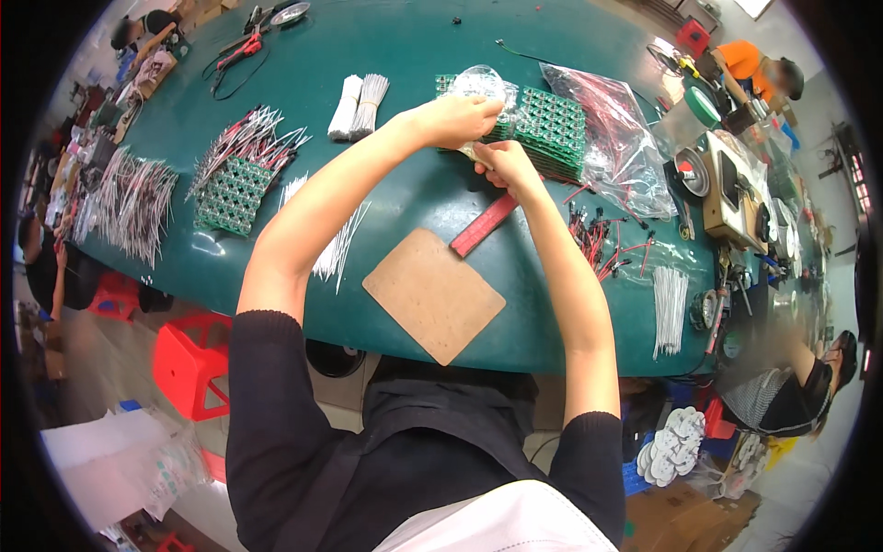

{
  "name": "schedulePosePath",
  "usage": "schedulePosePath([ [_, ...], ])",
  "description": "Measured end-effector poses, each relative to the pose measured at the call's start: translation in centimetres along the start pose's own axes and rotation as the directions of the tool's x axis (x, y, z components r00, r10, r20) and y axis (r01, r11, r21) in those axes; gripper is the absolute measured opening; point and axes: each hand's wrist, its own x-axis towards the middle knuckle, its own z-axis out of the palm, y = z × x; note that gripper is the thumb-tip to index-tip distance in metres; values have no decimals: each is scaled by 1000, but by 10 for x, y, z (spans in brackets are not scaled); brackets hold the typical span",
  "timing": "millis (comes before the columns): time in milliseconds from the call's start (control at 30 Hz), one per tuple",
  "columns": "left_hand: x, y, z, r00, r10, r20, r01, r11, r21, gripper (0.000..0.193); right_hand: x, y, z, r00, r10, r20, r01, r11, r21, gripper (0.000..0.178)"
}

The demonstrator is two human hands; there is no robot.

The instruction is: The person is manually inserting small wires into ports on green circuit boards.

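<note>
My left hand (463,120) is closed, fingertips pinched, at the near edge of some crumpled clear plastic (480,85); what exactly lies in its grip is hidden. Just below and to the right, my right hand (508,167) is closed too, with a small pale yellowish piece (471,153) showing at its fingertips. Both hands nearly meet in front of stacked green circuit-board panels (557,129). A red bar-shaped block (484,225) lies under my right wrist. Nearer to me is a brown square board (436,296) on the green table (405,198).
Left stand another green panel (230,195) with wires and white wire bundles (133,202). Tied white bundles (359,106) lie behind my left forearm. On the right are a clear bag of red wires (612,138), loose red-black leads (602,241) and white wires (670,311). Other people sit around.
</note>
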Motion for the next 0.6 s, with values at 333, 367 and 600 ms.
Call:
schedulePosePath([
  [333, 1, 0, -4, 999, 43, 2, -43, 995, 90, 10, -3, 0, -17, 999, -2, -47, 0, 999, -39, 30],
  [367, 1, 0, -4, 999, 47, 2, -47, 995, 92, 10, -5, 1, -17, 998, 1, -65, -1, 1000, -7, 30],
  [600, 1, 3, -2, 999, 34, -14, -33, 996, 78, 11, -7, 10, -28, 998, 13, -64, -1, 984, 179, 29],
])
